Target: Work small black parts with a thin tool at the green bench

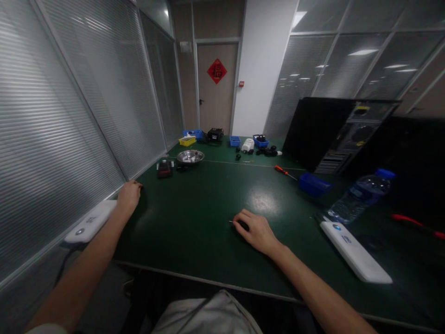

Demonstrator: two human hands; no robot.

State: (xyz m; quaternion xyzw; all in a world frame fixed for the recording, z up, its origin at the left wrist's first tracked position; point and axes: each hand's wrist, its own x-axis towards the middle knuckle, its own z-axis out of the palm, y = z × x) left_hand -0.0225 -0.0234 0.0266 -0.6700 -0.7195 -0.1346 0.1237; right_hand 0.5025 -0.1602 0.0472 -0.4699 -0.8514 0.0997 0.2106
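Observation:
My right hand [256, 230] rests on the green tabletop [194, 218] with its fingers curled into a pinch. A small, thin, light-coloured piece [231, 221] sticks out past its fingertips; its kind is too small to make out. My left hand [129, 197] lies at the left edge of the table with its fingers bent together. What they hold, if anything, is hidden. Beside the left forearm lies a white device [91, 221] with a dark cable. Another white device [354, 253] lies to the right of my right hand.
Farther back are a metal bowl [190, 157] with small parts, a black-and-red case [165, 169], an orange screwdriver [285, 172] and a blue tray [314, 184]. To the right stand a water bottle [361, 197] and a black computer tower [320, 132]. Small bins [235, 141] line the back.

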